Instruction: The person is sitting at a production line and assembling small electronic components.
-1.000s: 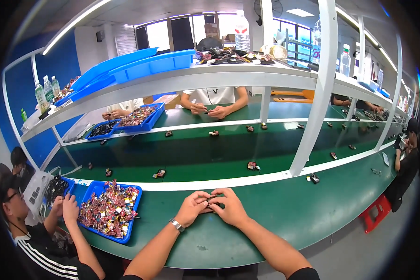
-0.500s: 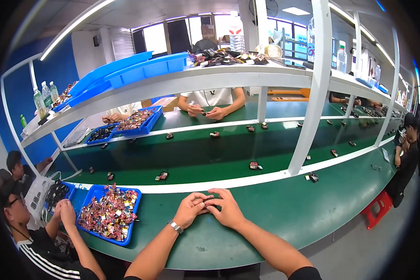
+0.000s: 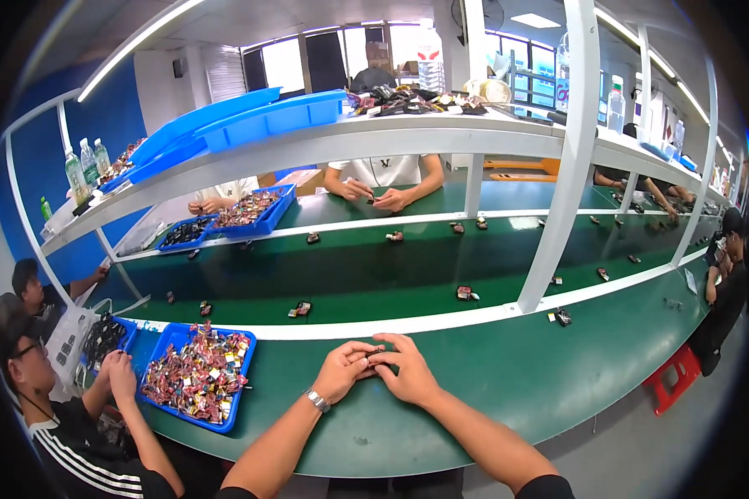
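Over the green bench my left hand (image 3: 344, 371) and my right hand (image 3: 405, 370) meet, fingertips bent together. Between them they pinch a small dark, reddish electronic part (image 3: 376, 358), mostly covered by the fingers. Both hands are closed on it. A metal-banded watch is on my left wrist. Left of my hands stands a blue tray (image 3: 248, 376) heaped with small red, yellow and white wired parts.
A white rail (image 3: 341, 330) and slanted post (image 3: 549, 224) border the green belt (image 3: 374, 283), where small parts lie spaced out. Overhead, a shelf (image 3: 391, 133) carries blue trays and bottles. A co-worker (image 3: 66, 416) sits close at left; a red stool (image 3: 674, 378) stands at right.
The view has shifted slightly, and the parts on the belt sit a little further right. At the far right, a co-worker's arm now reaches toward the belt. My hands keep nearly the same grip.
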The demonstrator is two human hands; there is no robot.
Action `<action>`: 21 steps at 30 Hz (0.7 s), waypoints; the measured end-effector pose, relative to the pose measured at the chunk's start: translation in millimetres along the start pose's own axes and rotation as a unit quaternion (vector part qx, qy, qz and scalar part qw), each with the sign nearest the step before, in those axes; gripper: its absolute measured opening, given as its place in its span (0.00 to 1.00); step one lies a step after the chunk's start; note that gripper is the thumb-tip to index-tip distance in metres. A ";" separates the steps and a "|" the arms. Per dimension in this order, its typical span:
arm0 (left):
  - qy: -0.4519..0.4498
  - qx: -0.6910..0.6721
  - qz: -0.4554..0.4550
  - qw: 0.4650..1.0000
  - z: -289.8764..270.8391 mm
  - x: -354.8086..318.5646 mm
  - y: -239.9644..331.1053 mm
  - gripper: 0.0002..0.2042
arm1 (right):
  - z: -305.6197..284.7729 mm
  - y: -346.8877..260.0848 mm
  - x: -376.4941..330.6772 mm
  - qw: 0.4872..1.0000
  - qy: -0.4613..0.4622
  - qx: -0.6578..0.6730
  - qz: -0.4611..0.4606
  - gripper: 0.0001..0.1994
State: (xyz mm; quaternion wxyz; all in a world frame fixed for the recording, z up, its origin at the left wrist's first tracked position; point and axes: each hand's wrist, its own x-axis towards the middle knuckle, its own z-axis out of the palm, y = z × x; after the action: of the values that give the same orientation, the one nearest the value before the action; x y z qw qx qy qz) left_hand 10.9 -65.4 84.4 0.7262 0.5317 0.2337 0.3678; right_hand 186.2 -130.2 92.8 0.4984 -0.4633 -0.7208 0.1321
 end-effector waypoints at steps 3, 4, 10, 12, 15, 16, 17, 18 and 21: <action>0.006 -0.003 -0.012 1.000 -1.1 -2.4 2.9 0.13 | -1.9 -0.6 2.5 1.000 -0.005 -0.021 -0.004 0.10; 0.009 -0.012 -0.018 1.000 0.1 -3.0 2.8 0.13 | -1.8 -0.9 3.9 1.000 -0.006 -0.021 -0.006 0.10; 0.014 -0.010 -0.022 1.000 2.0 -1.8 2.8 0.14 | -2.2 -5.7 9.3 0.996 0.060 -0.049 -0.050 0.09; 0.017 -0.005 -0.027 0.999 2.7 -1.4 2.9 0.14 | -0.8 -3.6 8.8 0.992 0.071 -0.077 -0.074 0.09; 0.005 -0.019 -0.021 1.000 0.8 -1.6 1.4 0.14 | 0.3 -1.4 9.9 0.987 0.080 -0.102 -0.090 0.08; 0.010 -0.012 -0.024 1.000 -0.1 -1.8 1.3 0.13 | 0.9 -2.9 9.9 0.987 0.079 -0.101 -0.092 0.08; 0.015 -0.006 -0.028 0.999 -0.7 -1.9 1.3 0.13 | 1.3 -5.7 9.6 0.988 0.075 -0.101 -0.084 0.08; 0.015 -0.006 -0.028 0.999 -0.1 -1.9 1.5 0.13 | 1.1 -8.0 9.2 0.989 0.072 -0.102 -0.076 0.08; 0.015 -0.009 -0.024 1.000 3.1 -2.8 3.5 0.14 | 2.7 -6.5 9.9 0.982 0.077 -0.146 -0.096 0.07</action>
State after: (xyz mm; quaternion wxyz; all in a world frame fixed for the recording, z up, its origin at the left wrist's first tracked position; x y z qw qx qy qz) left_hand 10.4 -68.8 88.6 0.7361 0.5138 0.2536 0.3604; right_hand 179.8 -125.1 101.7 0.4893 -0.4690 -0.7329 -0.0590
